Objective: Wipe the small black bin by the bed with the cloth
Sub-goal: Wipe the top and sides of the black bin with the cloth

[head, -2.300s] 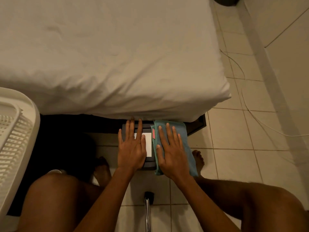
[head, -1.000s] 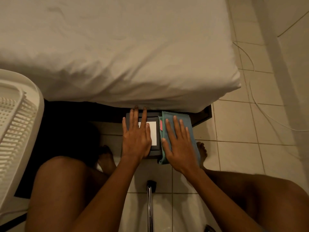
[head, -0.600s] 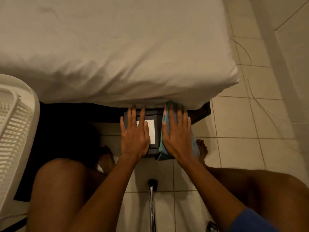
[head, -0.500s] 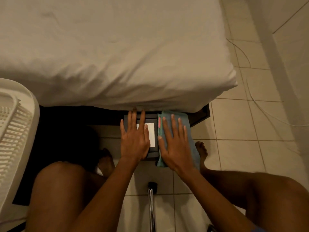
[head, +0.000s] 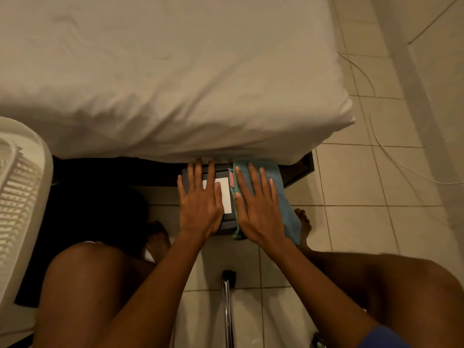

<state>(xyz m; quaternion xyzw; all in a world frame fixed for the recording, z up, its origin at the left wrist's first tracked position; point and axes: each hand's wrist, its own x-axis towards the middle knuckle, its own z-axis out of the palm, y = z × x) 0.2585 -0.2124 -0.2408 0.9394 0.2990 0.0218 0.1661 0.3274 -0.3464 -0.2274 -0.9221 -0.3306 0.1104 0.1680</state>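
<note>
The small black bin (head: 227, 222) stands on the floor at the bed's edge, a white label (head: 226, 197) on its top. My left hand (head: 200, 204) lies flat on the top's left half, fingers spread, fingertips reaching the bed sheet. A blue cloth (head: 281, 197) with a pink tag covers the bin's right side. My right hand (head: 256, 209) presses flat on that cloth, fingers apart. Most of the bin is hidden under both hands and the cloth.
The white-sheeted bed (head: 163, 79) overhangs the bin's far edge. A white slatted plastic basket (head: 20, 197) stands at the left. My bare knees and feet flank the bin. A metal handle (head: 227, 302) lies on the tiled floor between my legs. A white cable (head: 391, 156) trails at right.
My right hand slid the cloth forward under the bed edge, then back toward me along the bin's right side. My left hand has stayed flat on the bin's top.
</note>
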